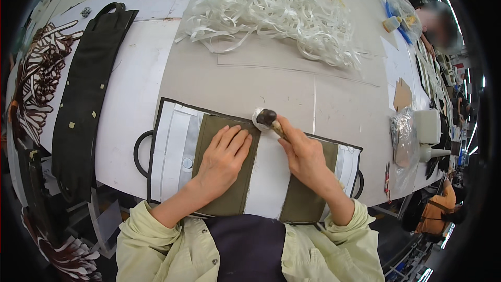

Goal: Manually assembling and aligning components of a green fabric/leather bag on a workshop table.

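Observation:
An unfolded bag body [269, 180] lies in front of me, with olive-green panels, a white middle strip, black edging and a black handle at each end. My left hand [222, 154] rests flat on the left olive panel, its fingers stretched toward the far edge. My right hand [303, 151] is wrapped round the handle of a hammer [267, 118]. The hammer's dark rounded head, with a whitish part on its left, is at the far edge of the white strip. Whether it touches the bag is unclear.
A heap of white ribbon [282, 10] covers the far table. At left lie a long black bag piece [86, 99] and brown-and-white striped straps [39, 83]. On the right are a plastic bag [404, 138], a white bottle [433, 152] and a red-handled tool [387, 181]. People work beyond.

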The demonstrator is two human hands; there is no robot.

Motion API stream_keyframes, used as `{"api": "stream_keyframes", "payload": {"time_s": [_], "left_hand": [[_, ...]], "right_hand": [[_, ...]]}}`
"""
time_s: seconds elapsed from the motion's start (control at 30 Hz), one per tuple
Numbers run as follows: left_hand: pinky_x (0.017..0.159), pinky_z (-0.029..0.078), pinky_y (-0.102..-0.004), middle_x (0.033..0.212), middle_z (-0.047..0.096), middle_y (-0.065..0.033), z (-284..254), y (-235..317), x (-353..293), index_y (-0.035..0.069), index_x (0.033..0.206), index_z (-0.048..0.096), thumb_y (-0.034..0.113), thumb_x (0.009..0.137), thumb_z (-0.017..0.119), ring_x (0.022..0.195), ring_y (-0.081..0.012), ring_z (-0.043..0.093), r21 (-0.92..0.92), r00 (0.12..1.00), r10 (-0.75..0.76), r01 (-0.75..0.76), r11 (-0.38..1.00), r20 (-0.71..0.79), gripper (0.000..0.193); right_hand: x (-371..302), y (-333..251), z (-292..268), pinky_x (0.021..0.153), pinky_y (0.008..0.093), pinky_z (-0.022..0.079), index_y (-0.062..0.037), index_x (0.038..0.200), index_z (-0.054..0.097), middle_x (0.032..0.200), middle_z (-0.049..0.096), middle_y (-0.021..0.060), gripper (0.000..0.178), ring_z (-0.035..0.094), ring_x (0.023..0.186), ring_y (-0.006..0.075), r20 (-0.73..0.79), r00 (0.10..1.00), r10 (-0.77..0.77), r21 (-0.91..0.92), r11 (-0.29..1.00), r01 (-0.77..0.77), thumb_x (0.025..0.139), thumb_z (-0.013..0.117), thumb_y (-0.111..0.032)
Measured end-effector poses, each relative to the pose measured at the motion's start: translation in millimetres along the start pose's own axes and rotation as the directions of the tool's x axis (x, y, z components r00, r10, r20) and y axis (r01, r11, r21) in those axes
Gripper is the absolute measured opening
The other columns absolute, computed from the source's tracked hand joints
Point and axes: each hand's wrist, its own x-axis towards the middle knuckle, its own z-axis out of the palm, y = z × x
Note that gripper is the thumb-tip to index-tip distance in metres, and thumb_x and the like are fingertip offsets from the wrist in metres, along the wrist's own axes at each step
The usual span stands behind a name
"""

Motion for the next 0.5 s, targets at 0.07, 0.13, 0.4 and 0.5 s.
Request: {"api": "stream_keyframes", "payload": {"time_s": [0.07, 0.13, 0.4, 0.5], "left_hand": [[0.109, 0.048, -0.049, 0.129, 0.061, -0.018, -10.1, -9.6, -7.6, -0.008, 0.125, 0.065, -0.004, 0.079, 0.064, 0.126, -0.0363, 0.058, 0.008, 0.999, -0.036, 0.037, 0.999, -0.02, 0.046], [0.11, 0.046, -0.05, 0.128, 0.061, -0.0198, -25.1, -22.3, -14.5, -0.009, 0.124, 0.064, -0.002, 0.081, 0.062, 0.126, -0.0376, 0.057, 0.031, 0.995, -0.074, 0.076, 0.997, -0.06, 0.044], [0.103, 0.049, -0.0466, 0.127, 0.058, -0.0165, -48.1, -69.0, -14.6, -0.007, 0.127, 0.063, 0.004, 0.084, 0.073, 0.126, -0.0355, 0.053, 0.084, 0.991, -0.111, 0.118, 0.989, -0.079, 0.045], [0.103, 0.049, -0.0463, 0.125, 0.058, -0.0158, -39.4, -75.9, -23.9, -0.006, 0.127, 0.063, 0.006, 0.084, 0.075, 0.123, -0.0346, 0.054, 0.048, 0.989, -0.119, 0.123, 0.991, -0.088, 0.046]], "right_hand": [[12.3, -1.5, -8.7, 0.054, 0.042, 0.048, -0.011, 0.153, 0.047, 0.08, 0.057, 0.0115, 0.065, 0.06, 0.061, 0.03, -0.007, 0.999, -0.043, -0.004, 0.999, 0.043, 0.092, 0.07, -0.005], [11.3, -6.7, -5.3, 0.054, 0.0421, 0.048, -0.0116, 0.153, 0.047, 0.079, 0.056, 0.0115, 0.066, 0.06, 0.061, 0.0301, -0.129, 0.989, -0.073, 0.04, 0.996, 0.079, 0.092, 0.07, -0.005], [8.6, -18.0, -4.6, 0.055, 0.0414, 0.046, -0.0143, 0.154, 0.047, 0.08, 0.055, 0.0097, 0.064, 0.059, 0.062, 0.0274, 0.036, 0.999, -0.001, -0.034, 0.999, 0.002, 0.094, 0.068, -0.006], [12.1, -24.1, -5.3, 0.055, 0.0403, 0.045, -0.0156, 0.154, 0.047, 0.079, 0.054, 0.0088, 0.064, 0.057, 0.061, 0.0263, 0.063, 0.998, -0.005, -0.083, 0.996, 0.011, 0.095, 0.068, -0.008]]}}
